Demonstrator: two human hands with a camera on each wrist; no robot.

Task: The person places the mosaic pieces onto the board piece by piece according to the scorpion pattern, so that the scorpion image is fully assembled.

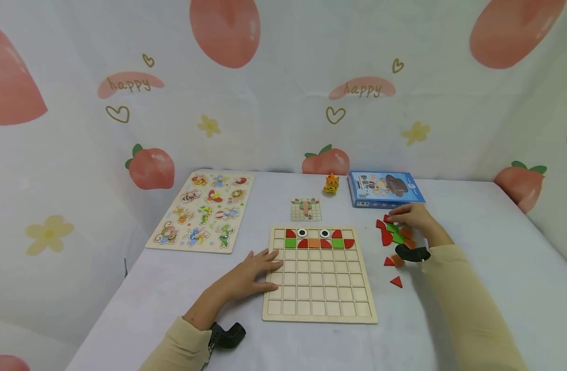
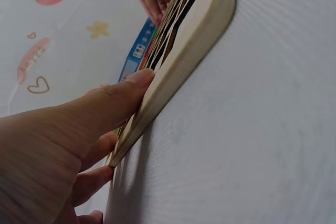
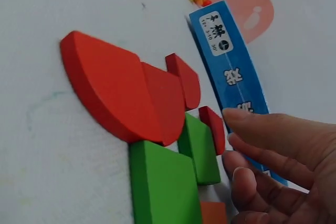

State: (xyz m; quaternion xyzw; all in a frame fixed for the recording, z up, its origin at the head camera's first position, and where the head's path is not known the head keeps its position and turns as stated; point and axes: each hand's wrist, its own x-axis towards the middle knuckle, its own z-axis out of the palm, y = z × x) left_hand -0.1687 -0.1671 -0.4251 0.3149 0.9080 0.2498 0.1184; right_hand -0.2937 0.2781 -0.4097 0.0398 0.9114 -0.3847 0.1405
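My left hand [image 1: 252,275] rests with spread fingers on the left edge of the wooden grid board [image 1: 318,293]. In the left wrist view its thumb [image 2: 126,87] lies against the board's rim [image 2: 181,66]. Along the board's top rows sit red, green and orange pieces and two eye pieces [image 1: 302,233]. At the right, my right hand [image 1: 415,219] hovers over a loose pile of red, green and orange pieces. Its thumb and index finger are right at a small red piece [image 3: 211,129], beside a green square [image 3: 197,148] and a larger red rounded piece [image 3: 107,85].
A small pattern card [image 1: 306,209] lies beyond the board, with an orange-yellow toy figure [image 1: 331,184] and a blue box [image 1: 385,189] behind. An insect puzzle board [image 1: 202,211] lies at the left. A red triangle [image 1: 397,282] lies right of the grid board.
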